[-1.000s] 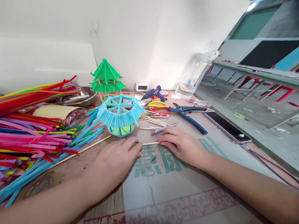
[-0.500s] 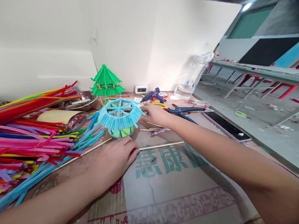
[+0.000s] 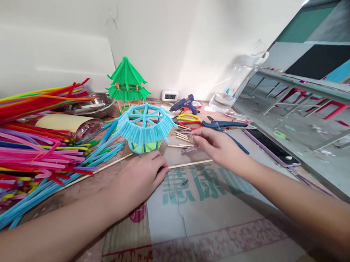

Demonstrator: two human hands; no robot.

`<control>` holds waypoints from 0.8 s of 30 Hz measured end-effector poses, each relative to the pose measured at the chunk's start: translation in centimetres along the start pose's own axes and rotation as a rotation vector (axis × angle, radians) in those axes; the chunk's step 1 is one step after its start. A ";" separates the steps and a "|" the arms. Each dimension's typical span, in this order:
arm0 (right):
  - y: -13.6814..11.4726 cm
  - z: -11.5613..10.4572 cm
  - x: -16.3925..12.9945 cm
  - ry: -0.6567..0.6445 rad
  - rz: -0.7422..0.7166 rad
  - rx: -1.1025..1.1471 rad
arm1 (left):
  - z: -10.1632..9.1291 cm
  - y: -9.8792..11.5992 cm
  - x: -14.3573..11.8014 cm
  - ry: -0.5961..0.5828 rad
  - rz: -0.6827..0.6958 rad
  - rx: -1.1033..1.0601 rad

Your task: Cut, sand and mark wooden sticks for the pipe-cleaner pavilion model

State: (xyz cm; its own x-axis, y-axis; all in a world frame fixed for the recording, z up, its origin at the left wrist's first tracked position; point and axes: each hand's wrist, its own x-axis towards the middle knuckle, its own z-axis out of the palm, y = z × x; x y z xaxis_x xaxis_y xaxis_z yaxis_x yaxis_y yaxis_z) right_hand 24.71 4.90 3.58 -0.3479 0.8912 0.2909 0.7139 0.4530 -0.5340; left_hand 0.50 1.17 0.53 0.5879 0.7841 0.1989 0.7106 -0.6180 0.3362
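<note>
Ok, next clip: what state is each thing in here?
left hand: flat, pressing one end of the wooden stick
right hand: above the loose sticks, whether it holds anything is unclear
blue roof: upright on its green base
green pagoda: upright
phone: screen dark
scissors: shut, lying flat

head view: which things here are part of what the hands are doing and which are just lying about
In hand:
left hand pressing the long wooden stick
right hand above the short sticks
blue straw roof

Lying about:
green pagoda
glue gun
blue pliers
phone
pipe cleaners
</note>
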 end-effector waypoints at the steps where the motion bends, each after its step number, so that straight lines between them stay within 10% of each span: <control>1: -0.5 0.4 -0.9 -0.002 -0.006 0.035 | 0.1 0.0 0.1 0.010 -0.009 -0.015; 7: -2.7 3.5 -2.2 -0.209 -0.016 0.100 | 0.7 -0.1 0.6 0.062 -0.122 -0.161; 24: -2.3 4.0 -2.3 -0.216 0.000 0.011 | 1.2 -0.1 0.6 0.086 -0.147 -0.179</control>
State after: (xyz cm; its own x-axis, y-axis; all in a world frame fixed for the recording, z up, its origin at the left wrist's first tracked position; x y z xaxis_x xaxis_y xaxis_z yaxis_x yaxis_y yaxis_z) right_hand 21.45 1.88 0.99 -0.4706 0.8749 0.1144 0.7080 0.4519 -0.5428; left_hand 1.25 1.66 -0.50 0.4426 0.8717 0.2104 0.7021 -0.4828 0.5234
